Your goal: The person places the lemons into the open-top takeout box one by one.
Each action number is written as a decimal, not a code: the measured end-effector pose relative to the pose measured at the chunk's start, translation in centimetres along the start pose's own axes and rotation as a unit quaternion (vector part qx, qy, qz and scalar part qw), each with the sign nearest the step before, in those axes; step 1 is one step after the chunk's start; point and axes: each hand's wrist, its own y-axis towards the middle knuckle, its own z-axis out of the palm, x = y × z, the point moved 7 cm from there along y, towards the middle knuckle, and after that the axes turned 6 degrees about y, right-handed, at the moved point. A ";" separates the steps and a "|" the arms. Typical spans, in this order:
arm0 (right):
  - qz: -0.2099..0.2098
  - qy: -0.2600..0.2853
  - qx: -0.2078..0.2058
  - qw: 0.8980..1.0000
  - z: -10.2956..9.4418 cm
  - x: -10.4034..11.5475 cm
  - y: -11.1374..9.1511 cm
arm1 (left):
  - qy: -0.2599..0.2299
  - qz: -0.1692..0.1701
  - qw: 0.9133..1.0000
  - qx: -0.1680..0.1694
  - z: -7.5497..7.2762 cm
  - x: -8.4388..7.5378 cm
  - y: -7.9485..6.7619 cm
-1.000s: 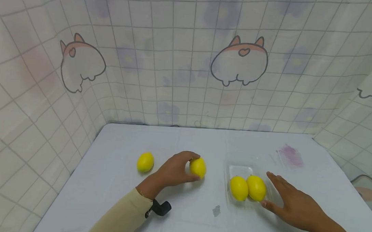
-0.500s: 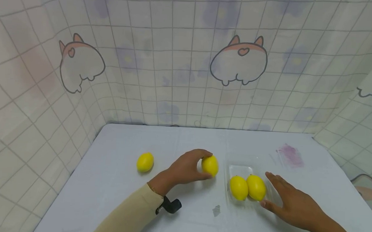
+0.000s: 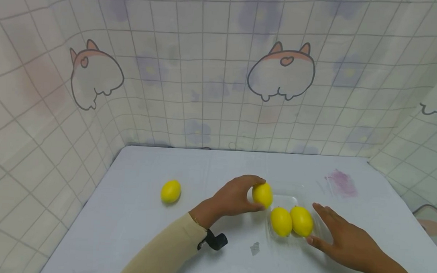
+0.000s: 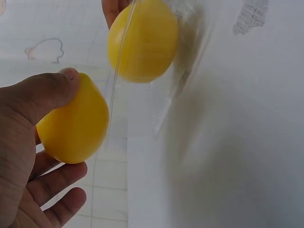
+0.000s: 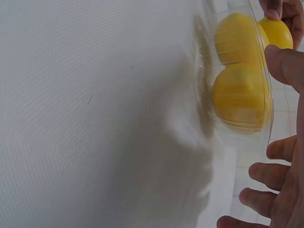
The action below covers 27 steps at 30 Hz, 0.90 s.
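Between its thumb and fingers my left hand (image 3: 238, 196) pinches a yellow lemon (image 3: 262, 195), held up at the left edge of a clear plastic container (image 3: 285, 200). Two more lemons sit side by side in the front part of that container, the left one (image 3: 281, 222) and the right one (image 3: 301, 221). In the left wrist view the pinched lemon (image 4: 75, 124) is just outside the clear wall. My right hand (image 3: 345, 239) is at the container's right side, fingers spread and holding nothing; whether its thumb touches the wall I cannot tell.
Another lemon (image 3: 171, 191) lies on the white table (image 3: 139, 230) at the left. A grey patch (image 3: 255, 248) marks the table in front of the container, and a pink stain (image 3: 341, 183) lies behind it at the right. A checked curtain (image 3: 213, 72) surrounds the back and sides.
My left hand has carried the pinched lemon to the right, from the middle of the table to the container's left edge. My right hand and the other lemons have stayed in place.
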 end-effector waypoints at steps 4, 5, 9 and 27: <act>0.003 0.000 0.003 1.000 0.0 -0.1 0.0 | 0.002 0.006 1.000 0.001 0.3 -0.7 0.6; 0.004 0.000 0.004 1.000 0.0 -0.1 -0.1 | 0.002 0.007 1.000 0.002 0.4 -0.8 0.7; 0.004 0.001 0.005 1.000 0.0 0.0 0.0 | 0.004 0.015 1.000 0.001 0.6 -1.3 1.2; 0.000 0.006 0.005 1.000 -0.1 0.2 0.0 | 0.004 0.012 1.000 0.009 2.1 -2.1 3.0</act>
